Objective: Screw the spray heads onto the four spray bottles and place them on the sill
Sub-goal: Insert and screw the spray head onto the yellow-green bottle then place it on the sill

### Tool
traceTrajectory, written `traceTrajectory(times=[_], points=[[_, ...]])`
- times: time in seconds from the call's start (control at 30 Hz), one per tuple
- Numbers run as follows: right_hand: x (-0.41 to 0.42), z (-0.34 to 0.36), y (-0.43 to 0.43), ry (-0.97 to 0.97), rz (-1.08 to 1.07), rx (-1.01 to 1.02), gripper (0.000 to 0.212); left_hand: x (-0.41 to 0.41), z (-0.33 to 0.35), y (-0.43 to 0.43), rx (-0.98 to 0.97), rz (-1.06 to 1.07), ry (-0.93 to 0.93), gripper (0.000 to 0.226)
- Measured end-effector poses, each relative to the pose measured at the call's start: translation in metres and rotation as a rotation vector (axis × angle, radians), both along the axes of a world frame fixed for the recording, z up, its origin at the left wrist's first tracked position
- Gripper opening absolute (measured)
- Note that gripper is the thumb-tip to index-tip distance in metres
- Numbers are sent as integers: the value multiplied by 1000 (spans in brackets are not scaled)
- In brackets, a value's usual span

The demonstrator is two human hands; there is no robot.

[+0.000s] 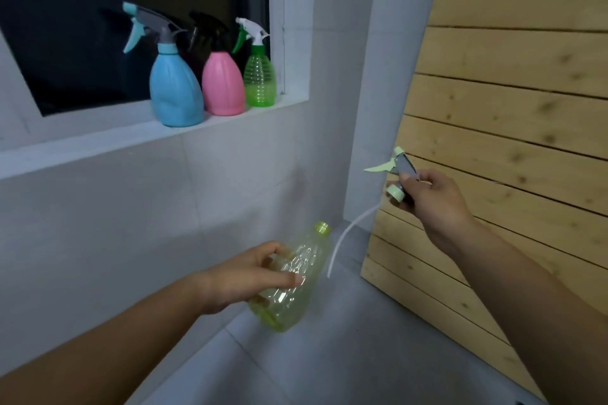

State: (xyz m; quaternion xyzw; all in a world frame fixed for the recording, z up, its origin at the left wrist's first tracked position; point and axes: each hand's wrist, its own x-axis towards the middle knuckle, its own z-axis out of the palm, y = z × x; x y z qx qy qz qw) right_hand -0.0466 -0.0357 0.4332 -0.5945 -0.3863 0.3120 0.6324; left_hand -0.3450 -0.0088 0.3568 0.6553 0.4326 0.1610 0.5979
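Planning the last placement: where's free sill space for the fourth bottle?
Bare sill runs left of the blue bottle. The right end is crowded: blue, pink bottle and green bottle stand close together up to the window frame.

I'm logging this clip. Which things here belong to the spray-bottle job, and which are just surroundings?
Job: yellow bottle in left hand; spray head in right hand; blue bottle, pink bottle, green bottle; sill.

Surroundings: wooden panel; window.
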Motion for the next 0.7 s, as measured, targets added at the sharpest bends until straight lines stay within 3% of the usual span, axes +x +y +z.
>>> traceTrajectory(times=[0.1,0.17,0.37,0.5,0.7], points=[[7,14,-15,142,-110,104,14,-3,1,-11,25,-14,30,52],[10,16,-18,206,-167,133,26,-2,1,-13,18,3,40,54],[11,16,-19,213,-206,170,27,0,-3,-14,12,16,80,42],[8,13,-19,190,-164,143,7,4,-4,-13,6,13,71,40],[-4,0,-11,256,8,83,24,12,-3,-14,-4,-8,16,52]])
